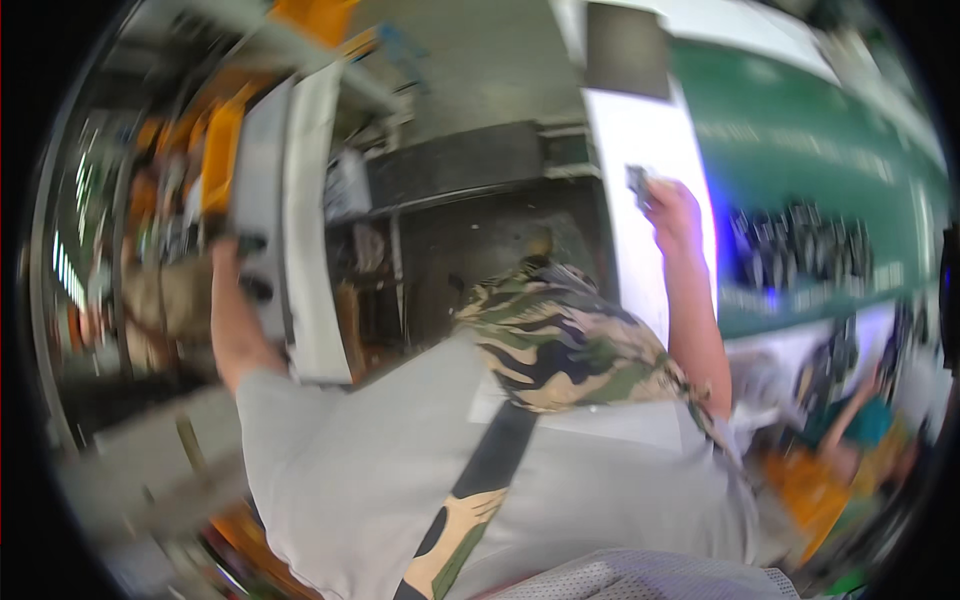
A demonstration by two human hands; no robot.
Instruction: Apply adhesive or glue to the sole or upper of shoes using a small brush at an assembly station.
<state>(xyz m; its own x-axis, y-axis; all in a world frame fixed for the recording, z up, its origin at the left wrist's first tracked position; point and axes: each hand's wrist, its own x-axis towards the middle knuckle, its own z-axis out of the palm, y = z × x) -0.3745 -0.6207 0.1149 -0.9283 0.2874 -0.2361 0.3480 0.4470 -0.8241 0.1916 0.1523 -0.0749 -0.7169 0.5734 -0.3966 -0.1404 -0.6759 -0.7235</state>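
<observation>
My right hand (675, 208) is raised over a brightly lit white strip of bench. Between its fingertips it pinches a small grey metal-looking part (638, 182). On the left, my left hand (226, 246) reaches out to a grey tabletop (262, 165). Motion smears its fingers, so whether they hold anything is unclear. A dark small piece (252, 243) is right beside that hand, and another dark piece (258, 289) lies a little nearer, by my forearm.
A green work surface (780, 110) on the right carries several dark upright parts (795, 245). A dark square plate (627, 50) lies at the far end of the white strip. Orange bins (222, 155) stand at left. Another person's teal sleeve (862, 422) shows at lower right.
</observation>
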